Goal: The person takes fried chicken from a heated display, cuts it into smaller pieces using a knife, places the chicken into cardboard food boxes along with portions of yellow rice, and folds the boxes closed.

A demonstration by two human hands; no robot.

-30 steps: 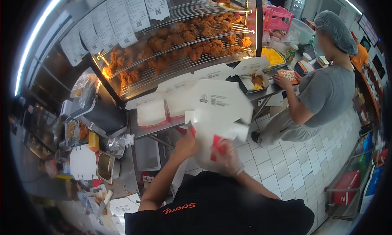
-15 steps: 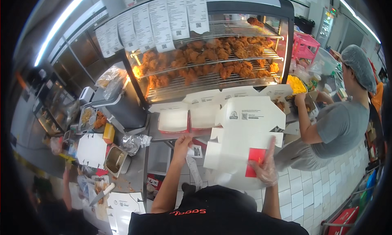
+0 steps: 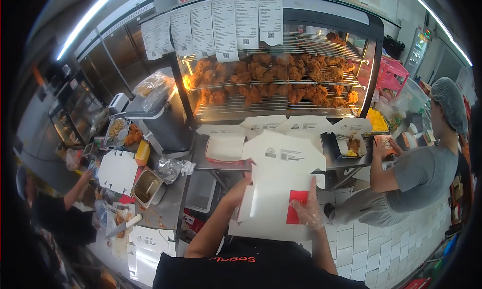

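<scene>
A large white cardboard food box (image 3: 273, 188), its lid flap opened out, is held in front of my body. My right hand (image 3: 310, 213), in a clear plastic glove, grips its right side, the thumb lying by a red rectangle (image 3: 292, 216) on the white card. My left hand (image 3: 239, 189) is at the box's left edge; its fingers are mostly hidden there. Just beyond, an open white box with red sides (image 3: 225, 148) stands on the metal counter. Further right, another open box (image 3: 340, 145) has fried chicken and something yellow inside.
A heated glass cabinet (image 3: 377, 68) with fried chicken rises behind the counter, paper slips (image 3: 224, 28) hanging across its top. A co-worker in grey (image 3: 419, 171) stands at the right. On the left table are a knife (image 3: 124, 226), a metal tub (image 3: 148, 187) and flat white boxes (image 3: 118, 172).
The large box has moved left and toward me. My left hand, earlier beside a small white slip, is now at the box's edge; the slip is out of sight. The view has shifted.
</scene>
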